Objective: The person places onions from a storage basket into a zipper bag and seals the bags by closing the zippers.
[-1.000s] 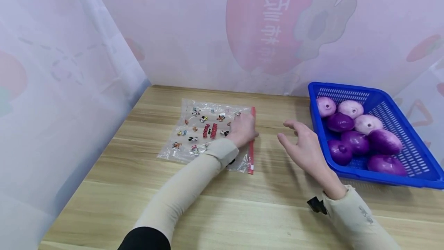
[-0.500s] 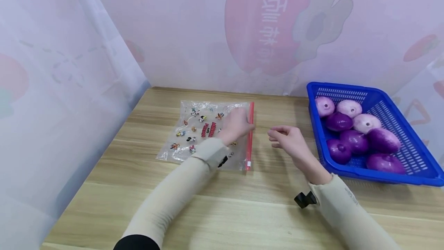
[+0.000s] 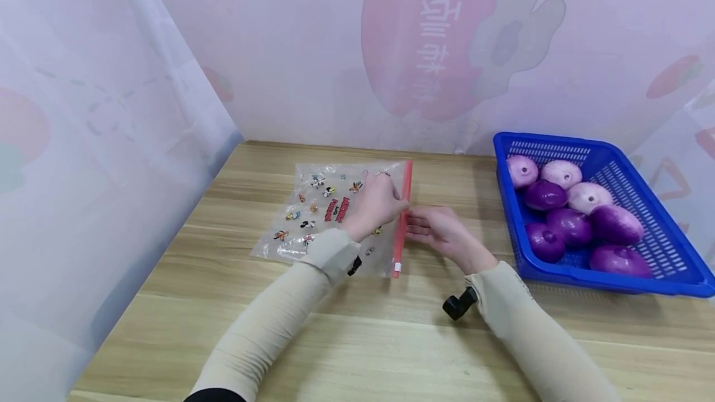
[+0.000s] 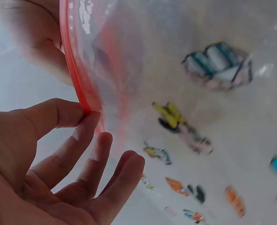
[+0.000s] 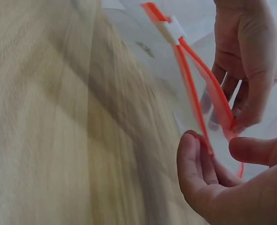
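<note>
A clear zip bag (image 3: 304,228) printed with small cartoon figures lies on the table, its red zip edge (image 3: 399,244) toward the right. My left hand (image 3: 375,203) pinches the upper lip of that edge between thumb and forefinger, and the other fingers spread over the print in the left wrist view. From the right, my right hand (image 3: 438,231) reaches the same edge. In the right wrist view its fingertips (image 5: 190,140) touch the lower red strip, with the thumb (image 5: 248,149) apart from them. The two strips stand apart there, near the white slider (image 5: 175,30).
To the right stands a blue plastic basket (image 3: 692,287) holding several purple onions (image 3: 571,228), some paler than others. A printed curtain (image 3: 313,67) hangs behind the wooden table (image 3: 357,346) and along its left side.
My right hand has moved left from beside the basket to the bag's red edge, its fingers coming together. My left hand now pinches and lifts that edge a little.
</note>
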`<state>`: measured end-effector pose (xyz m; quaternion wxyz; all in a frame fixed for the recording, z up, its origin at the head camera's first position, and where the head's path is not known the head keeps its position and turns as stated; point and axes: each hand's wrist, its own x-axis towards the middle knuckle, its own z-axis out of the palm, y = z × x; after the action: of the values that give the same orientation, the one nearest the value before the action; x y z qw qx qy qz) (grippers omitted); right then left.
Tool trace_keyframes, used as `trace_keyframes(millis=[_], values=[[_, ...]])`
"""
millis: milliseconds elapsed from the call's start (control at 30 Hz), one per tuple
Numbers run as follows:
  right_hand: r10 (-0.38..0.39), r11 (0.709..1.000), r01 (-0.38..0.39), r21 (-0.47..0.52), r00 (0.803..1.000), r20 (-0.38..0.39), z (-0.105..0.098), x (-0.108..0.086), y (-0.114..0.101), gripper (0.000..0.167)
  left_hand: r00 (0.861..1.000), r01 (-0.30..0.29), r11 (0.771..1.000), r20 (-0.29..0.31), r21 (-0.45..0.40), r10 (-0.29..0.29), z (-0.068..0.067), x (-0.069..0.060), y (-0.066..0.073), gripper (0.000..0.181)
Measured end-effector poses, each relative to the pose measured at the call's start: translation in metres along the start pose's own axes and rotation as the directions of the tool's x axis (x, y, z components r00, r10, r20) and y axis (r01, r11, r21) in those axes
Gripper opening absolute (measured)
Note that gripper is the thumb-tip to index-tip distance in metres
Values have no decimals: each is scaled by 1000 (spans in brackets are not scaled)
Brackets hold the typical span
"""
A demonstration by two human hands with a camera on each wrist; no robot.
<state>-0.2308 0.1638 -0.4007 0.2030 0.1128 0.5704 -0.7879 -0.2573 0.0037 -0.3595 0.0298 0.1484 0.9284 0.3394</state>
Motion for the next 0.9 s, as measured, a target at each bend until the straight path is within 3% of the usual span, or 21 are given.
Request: trace_keyframes(millis=[167,300,500,800,900], values=[[-32,999,31,-4,999,-20,2,2,4,33,1000,-17,998,8,-65,18,2,-1,-1,39],[-60,998,59,-23,997,-38,4,2,3,35,1000,-18,992,22,-123,21,1,-1,-2,23],[-108,992,106,-69,993,-35,10,-1,-1,34,1000,-21,991,4,-133,21,-2,0,-4,10],[-189,980,184,-70,979,-71,22,-10,-7,30,998,-27,990,51,-135,34,-20,-15,5,8],[-219,975,215,-58,973,-76,27,-14,-10,29,999,-12,987,41,-159,19,-25,-22,8,8]])
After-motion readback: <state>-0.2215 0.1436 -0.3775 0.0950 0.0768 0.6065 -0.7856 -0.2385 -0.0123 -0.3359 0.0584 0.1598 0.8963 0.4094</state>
